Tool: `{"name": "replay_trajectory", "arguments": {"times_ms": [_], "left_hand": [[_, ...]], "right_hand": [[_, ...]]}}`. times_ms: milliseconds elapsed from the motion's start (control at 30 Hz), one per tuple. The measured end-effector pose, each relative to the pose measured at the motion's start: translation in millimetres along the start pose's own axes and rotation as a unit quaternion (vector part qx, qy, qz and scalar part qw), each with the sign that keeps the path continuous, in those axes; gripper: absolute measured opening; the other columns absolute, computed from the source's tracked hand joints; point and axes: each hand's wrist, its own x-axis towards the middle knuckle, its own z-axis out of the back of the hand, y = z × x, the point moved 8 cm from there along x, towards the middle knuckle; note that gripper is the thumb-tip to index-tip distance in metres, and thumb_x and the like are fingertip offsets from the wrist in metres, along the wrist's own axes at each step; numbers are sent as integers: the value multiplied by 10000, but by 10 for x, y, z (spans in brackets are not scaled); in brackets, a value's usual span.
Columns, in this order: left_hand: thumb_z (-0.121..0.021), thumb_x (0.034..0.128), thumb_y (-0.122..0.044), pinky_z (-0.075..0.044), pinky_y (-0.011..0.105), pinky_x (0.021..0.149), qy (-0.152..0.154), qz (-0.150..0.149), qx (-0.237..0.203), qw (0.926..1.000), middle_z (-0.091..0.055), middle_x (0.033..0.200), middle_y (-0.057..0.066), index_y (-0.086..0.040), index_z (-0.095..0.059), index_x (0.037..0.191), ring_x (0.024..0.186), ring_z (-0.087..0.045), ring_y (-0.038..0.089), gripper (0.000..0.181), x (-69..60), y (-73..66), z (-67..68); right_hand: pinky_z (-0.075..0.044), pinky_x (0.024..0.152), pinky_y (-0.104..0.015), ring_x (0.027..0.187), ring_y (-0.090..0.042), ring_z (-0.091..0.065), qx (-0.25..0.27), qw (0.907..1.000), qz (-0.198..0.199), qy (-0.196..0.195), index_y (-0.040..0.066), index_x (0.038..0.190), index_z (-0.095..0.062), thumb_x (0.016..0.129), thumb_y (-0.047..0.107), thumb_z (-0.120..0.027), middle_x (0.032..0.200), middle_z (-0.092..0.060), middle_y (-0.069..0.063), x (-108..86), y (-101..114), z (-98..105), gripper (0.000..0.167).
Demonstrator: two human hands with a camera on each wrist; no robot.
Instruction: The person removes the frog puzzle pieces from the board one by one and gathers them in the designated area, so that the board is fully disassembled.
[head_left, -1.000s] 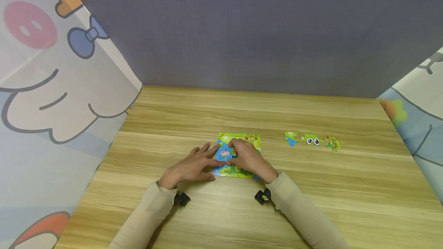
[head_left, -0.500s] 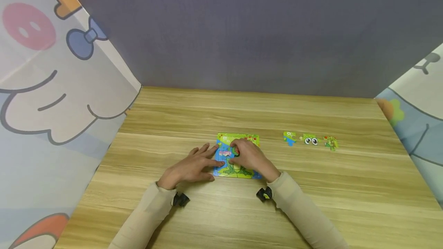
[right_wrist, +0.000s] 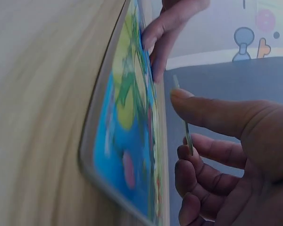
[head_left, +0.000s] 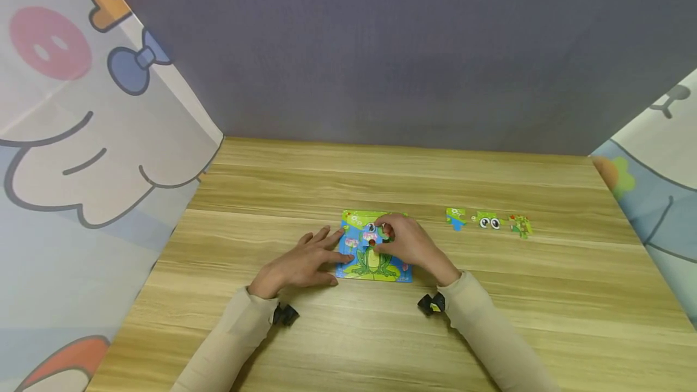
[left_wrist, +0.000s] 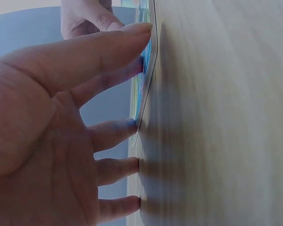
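The frog puzzle board [head_left: 348, 271] lies on the table in front of the person. My left hand [head_left: 299, 264] has its fingers spread, with fingertips resting on the board's left edge and on the wood beside it. Over the board's middle, my right hand [head_left: 411, 244] pinches a puzzle piece [head_left: 373, 235] showing a pink flower on blue. In the right wrist view that thin piece [right_wrist: 189, 136] is edge-on between thumb and fingers, held apart from the board [right_wrist: 127, 136].
To the right of the board three loose pieces lie in a row: a blue and green one [head_left: 455, 218], one with two eyes [head_left: 489, 221] and a green one with red spots [head_left: 521, 225]. A grey partition [head_left: 403, 65] rises behind the table.
My right hand has lifted off the board and shifted slightly right, with the pink-flower piece now visible in its fingers. The left hand stays where it was.
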Motion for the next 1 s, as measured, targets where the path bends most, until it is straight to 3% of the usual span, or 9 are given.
{"name": "replay_trajectory", "arguments": {"times_ms": [1000], "left_hand": [[-705,929,-306,-173,741,1151,-32,-5,5,10000,-168,1684,167,-228,-584,1421,1530,-122,522,513,-8,-1,-1]], "right_hand": [[-440,695,-246,784,-162,-512,-57,9985,-190,-516,3,1172,-680,810,154,-831,882,-593,-66,-559,-816,640,420]]}}
